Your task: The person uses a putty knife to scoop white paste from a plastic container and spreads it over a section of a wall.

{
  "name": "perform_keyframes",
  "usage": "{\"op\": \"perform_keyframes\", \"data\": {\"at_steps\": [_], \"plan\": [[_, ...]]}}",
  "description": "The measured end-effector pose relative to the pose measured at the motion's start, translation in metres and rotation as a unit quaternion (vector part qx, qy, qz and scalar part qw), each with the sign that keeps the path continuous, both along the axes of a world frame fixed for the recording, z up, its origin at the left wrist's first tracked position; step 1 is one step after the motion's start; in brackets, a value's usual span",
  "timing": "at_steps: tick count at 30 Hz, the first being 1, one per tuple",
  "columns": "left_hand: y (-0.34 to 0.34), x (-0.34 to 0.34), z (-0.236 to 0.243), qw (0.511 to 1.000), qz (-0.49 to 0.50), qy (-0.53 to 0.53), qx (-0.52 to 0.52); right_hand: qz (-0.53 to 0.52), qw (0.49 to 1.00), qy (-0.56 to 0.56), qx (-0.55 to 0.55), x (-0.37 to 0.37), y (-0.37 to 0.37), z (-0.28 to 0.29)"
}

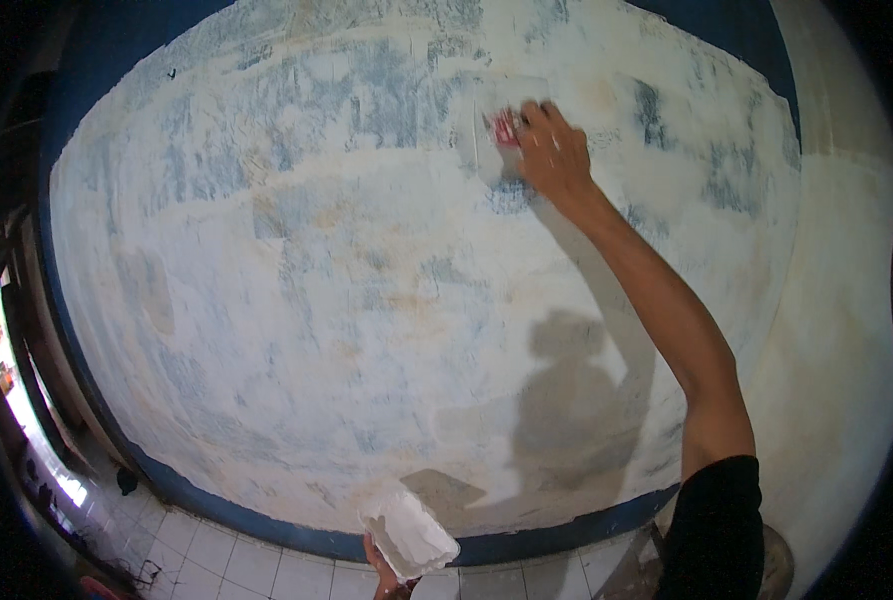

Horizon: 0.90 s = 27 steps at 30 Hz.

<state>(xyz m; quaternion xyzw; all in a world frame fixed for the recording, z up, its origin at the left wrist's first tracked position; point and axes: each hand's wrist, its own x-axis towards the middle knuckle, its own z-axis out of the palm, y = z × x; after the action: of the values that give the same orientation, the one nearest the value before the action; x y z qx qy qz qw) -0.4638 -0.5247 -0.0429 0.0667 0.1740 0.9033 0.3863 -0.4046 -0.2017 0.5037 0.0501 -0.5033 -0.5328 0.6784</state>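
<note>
My right hand (554,150) is raised high against a blue wall (346,290) that is mostly covered in patchy white filler. It grips a putty scraper (498,132) with a red handle, whose flat blade presses on the wall to the left of my fingers. Low at the bottom edge my left hand (388,575) holds up a white tray (407,530) loaded with white putty, tilted toward the wall. My arm and body cast a shadow on the wall below the right hand.
A bare blue band (266,525) runs along the foot of the wall above a white tiled floor (216,560). A bright doorway (6,370) opens at the far left. A pale side wall (836,330) stands at the right.
</note>
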Motion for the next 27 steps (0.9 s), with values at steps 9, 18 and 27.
{"op": "perform_keyframes", "data": {"at_steps": [9, 18, 27], "plan": [[0.011, -0.001, -0.006, 0.999, 0.007, 0.002, -0.05, 0.011, 0.832, -0.346, -0.433, 0.0, 0.004, -0.098], [0.03, 0.03, 0.005, 0.999, -0.036, 0.015, 0.004, -0.015, 0.998, -0.035, -0.039, 0.042, 0.008, -0.023], [0.046, 0.059, 0.0, 1.0, -0.018, 0.015, -0.005, -0.036, 0.874, -0.282, -0.394, 0.047, 0.024, -0.08]]}}
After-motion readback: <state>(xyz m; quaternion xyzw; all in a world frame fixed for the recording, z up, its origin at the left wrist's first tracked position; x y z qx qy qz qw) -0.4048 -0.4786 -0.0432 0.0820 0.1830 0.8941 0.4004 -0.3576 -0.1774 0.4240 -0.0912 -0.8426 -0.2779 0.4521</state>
